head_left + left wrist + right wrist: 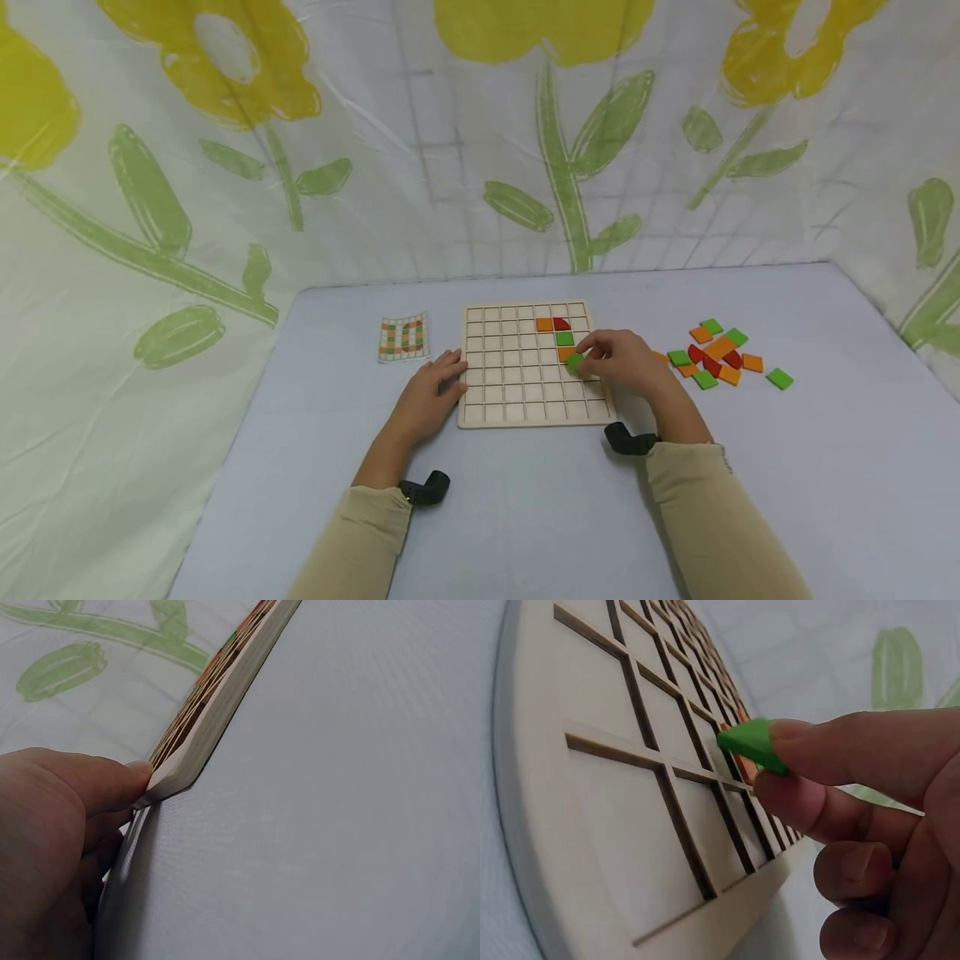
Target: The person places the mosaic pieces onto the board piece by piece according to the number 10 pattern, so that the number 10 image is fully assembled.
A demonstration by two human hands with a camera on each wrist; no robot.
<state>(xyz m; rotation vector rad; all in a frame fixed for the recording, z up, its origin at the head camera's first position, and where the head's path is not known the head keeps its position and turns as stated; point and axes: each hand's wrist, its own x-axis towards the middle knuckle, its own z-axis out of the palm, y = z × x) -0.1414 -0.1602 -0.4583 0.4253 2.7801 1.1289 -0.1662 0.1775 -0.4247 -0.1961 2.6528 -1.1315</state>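
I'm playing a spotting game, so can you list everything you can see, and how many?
Grid board: 1, pale wood, on the table
Placed tiles: 4, two orange, one red, one green, in the board's upper right part
Held tile: 1, green, in the right hand at the board's right side
Loose tiles: many, overlapping, green, orange and red, right of the board
Pattern card: 1, whitish with coloured shapes, left of the board
Table: 1, pale bluish, under everything
Flowered backdrop: 1, white, yellow and green, behind the table
Wrist devices: 2, black, one per wrist
Sleeves: 2, beige, on the arms
Hands: 2, bare, left at the board's left edge, right pinching the held tile
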